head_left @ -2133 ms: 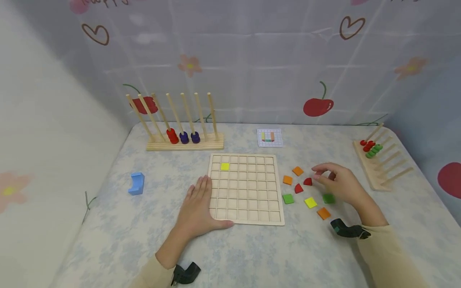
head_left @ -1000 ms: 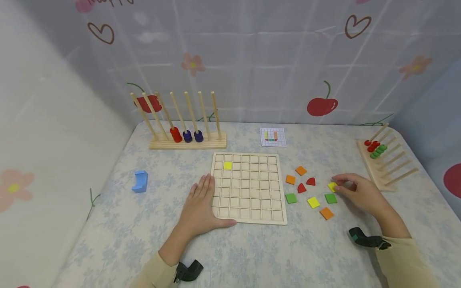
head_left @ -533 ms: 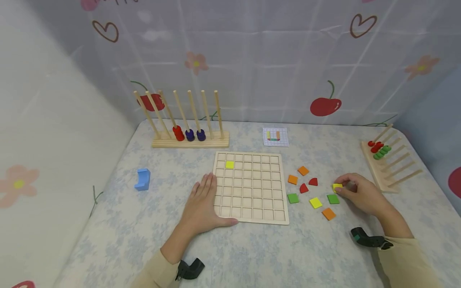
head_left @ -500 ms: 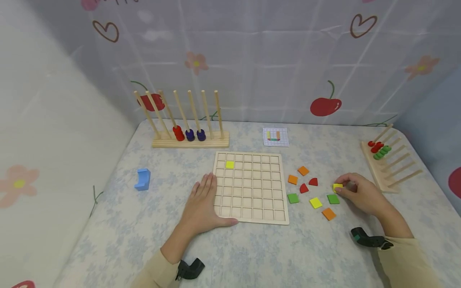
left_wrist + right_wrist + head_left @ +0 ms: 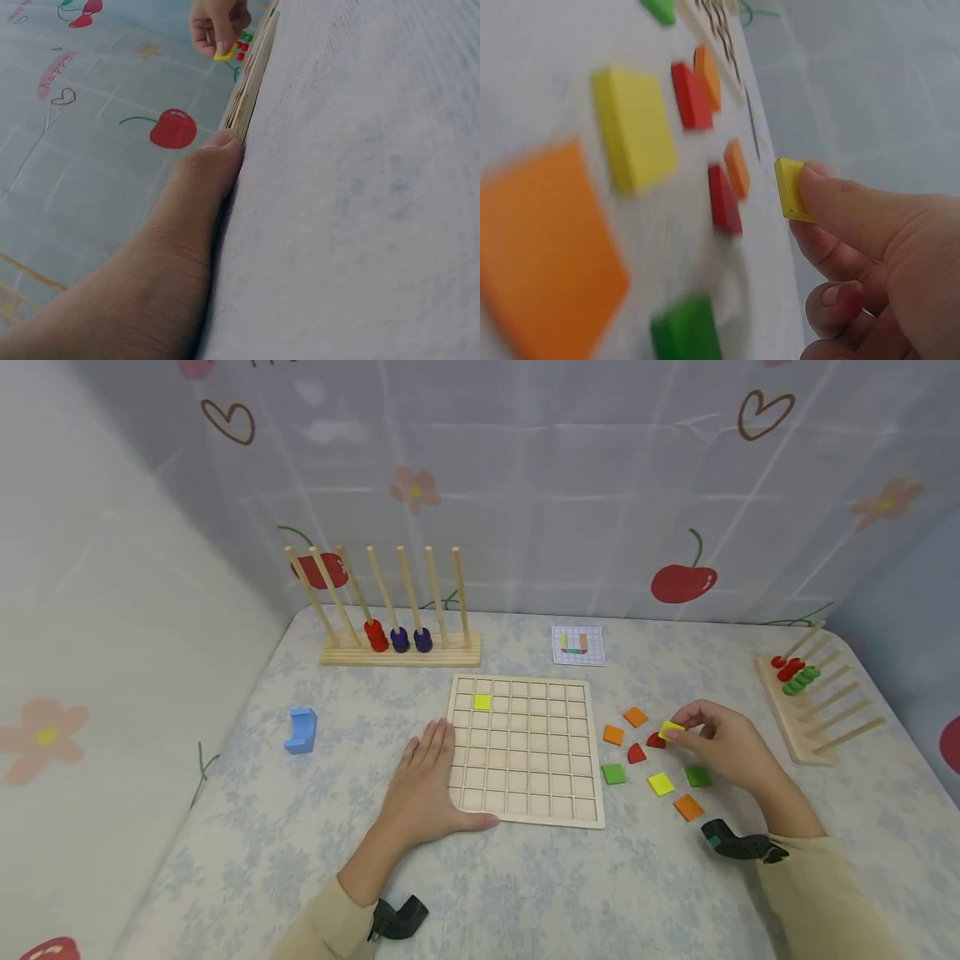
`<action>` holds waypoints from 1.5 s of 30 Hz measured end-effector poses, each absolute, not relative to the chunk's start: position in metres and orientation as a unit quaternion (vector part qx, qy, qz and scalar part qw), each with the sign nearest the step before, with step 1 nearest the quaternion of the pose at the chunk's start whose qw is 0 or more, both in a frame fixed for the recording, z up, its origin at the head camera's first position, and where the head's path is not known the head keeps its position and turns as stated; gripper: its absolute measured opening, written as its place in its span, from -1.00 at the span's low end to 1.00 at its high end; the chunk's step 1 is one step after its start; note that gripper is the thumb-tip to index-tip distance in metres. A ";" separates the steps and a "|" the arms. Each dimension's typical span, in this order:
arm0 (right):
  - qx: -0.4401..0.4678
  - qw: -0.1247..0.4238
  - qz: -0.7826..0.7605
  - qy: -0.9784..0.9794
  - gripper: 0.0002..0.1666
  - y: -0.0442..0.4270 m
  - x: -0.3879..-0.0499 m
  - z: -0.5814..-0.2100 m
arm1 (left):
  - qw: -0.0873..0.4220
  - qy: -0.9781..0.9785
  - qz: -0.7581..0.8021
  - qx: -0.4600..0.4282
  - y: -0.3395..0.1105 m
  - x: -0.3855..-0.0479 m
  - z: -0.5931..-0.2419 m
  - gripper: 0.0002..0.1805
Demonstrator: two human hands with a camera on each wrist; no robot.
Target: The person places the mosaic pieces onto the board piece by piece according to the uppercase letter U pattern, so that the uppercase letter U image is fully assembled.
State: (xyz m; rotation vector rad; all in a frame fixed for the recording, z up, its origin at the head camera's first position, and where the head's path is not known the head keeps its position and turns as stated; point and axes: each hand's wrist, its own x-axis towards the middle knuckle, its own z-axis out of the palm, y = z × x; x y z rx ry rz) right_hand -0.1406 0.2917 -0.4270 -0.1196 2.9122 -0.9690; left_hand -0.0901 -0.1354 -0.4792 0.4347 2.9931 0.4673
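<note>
Head view: right hand (image 5: 723, 747), thumb and forefinger clamped on a yellow square tile (image 5: 670, 730), the tile projecting from the fingertips toward the board and partly covering one of two red quarter-round tiles (image 5: 636, 753) along the line of sight. Around and below it on the tabletop (image 5: 555, 893): three orange square tiles (image 5: 688, 807), two green square tiles (image 5: 613, 774), one loose yellow tile (image 5: 662, 784). Left hand (image 5: 423, 789), fingers extended and close together at the left edge of a wooden grid board (image 5: 597, 814), thumb spread along its near edge; one inset yellow tile (image 5: 482, 702), second row from the far side, second column from the left. Beyond the board, a printed pattern card (image 5: 578, 646); to its left, a peg rack with red and dark blue beads (image 5: 401, 657). Left wrist view: thumb straight, its tip against the board's edge; in the distance the right hand with its tile, apparently at the thumb tip, though too small to judge the hold. Right wrist view: the tile upright between thumb pad and forefinger, one corner region under the thumb, remaining fingers curled behind, touching none of the tiles on the tabletop.
</note>
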 end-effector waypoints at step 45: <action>-0.162 0.099 -0.373 0.908 -0.82 0.053 -0.196 -0.438 | 0.047 0.980 0.138 0.137 -0.136 -0.089 -0.478 0.62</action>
